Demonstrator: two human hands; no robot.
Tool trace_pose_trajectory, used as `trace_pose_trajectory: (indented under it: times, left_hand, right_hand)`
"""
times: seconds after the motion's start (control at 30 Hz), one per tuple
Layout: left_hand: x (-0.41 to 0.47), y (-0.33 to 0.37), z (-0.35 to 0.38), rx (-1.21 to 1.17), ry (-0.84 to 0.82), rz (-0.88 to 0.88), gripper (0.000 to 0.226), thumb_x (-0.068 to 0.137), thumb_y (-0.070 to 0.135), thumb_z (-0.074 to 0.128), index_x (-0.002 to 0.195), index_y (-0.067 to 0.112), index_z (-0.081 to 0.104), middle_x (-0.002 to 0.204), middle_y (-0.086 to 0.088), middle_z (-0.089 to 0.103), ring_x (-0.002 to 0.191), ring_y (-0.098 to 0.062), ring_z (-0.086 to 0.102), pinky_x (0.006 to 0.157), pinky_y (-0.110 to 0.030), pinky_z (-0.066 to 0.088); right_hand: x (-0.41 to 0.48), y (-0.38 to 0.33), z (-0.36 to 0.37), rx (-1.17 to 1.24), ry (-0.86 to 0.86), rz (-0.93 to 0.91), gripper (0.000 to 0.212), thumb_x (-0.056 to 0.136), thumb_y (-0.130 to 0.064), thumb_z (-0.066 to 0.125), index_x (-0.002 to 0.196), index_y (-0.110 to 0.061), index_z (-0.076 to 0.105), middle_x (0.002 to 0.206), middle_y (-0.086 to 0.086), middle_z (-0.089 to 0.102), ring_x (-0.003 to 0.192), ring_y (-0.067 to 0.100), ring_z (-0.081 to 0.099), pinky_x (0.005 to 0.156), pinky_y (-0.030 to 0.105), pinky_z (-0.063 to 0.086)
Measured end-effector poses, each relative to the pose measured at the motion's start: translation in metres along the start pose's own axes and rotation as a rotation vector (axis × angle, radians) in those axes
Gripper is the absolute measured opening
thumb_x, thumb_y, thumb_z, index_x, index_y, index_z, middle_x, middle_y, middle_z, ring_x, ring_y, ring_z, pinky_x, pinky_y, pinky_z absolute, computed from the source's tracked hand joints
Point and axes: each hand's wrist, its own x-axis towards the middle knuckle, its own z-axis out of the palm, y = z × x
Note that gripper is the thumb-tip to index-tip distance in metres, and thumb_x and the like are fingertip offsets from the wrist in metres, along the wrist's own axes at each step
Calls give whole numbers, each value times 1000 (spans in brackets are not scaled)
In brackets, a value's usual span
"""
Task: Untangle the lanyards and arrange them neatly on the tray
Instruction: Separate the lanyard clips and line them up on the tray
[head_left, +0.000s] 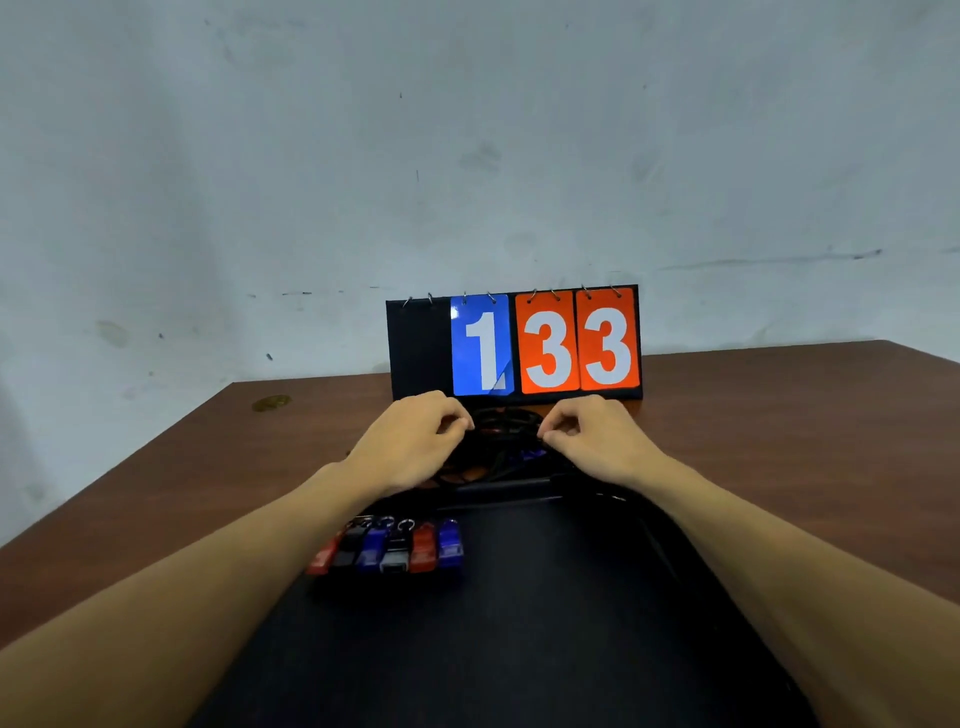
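the lanyards (506, 431) lie in a dark tangled heap on the brown table (779, 415), just past the far edge of the black tray (545, 597), at 12 o'clock from the tray's middle. most cords look black, with a bit of red near the top of the heap and a bit of blue at its 4 o'clock side. none of the cords lies on the tray's flat.

the left hand (415, 441) sits at 9 o'clock of the heap, fingers curled, thumb and forefinger pinched together on a cord at the heap's edge. the right hand (597, 441) mirrors it at 3 o'clock, also curled, its thumb and forefinger nipping a cord. both forearms reach in from 7 and 5 o'clock, over the tray's sides.

on the tray, at 10 o'clock from its middle, six small plastic whistles (395, 545) lie side by side in a row: red, black, blue, grey, red, blue, each with a metal ring at its far end.

behind the heap, at 12 o'clock, a flip scoreboard (418, 353) stands upright, showing a blue 1 and two orange 3s. a yellowish spot (270, 402) marks the table at 10 o'clock. a pale, scuffed wall (467, 156) rises behind.
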Motion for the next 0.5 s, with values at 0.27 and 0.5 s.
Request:
trace_pose_trajectory:
  times: [0.27, 0.5]
  left_hand:
    - [52, -6, 19, 17, -65, 61, 19, 94, 25, 55, 104, 21, 70, 106, 5, 65, 100, -11, 58, 91, -32, 49]
    - [74, -13, 34, 149, -292, 31, 31, 95, 24, 54, 125, 22, 59, 126, 1, 59, 120, -14, 49, 99, -36, 47]
  right_hand:
    - [27, 6, 15, -71, -124, -14, 15, 89, -29, 65, 95, -16, 69, 92, -3, 67, 85, 10, 62, 75, 20, 51]
    - [23, 17, 13, -81, -192, -36, 20, 93, -24, 55, 107, -23, 69, 108, -5, 66, 93, 7, 57, 87, 24, 48]
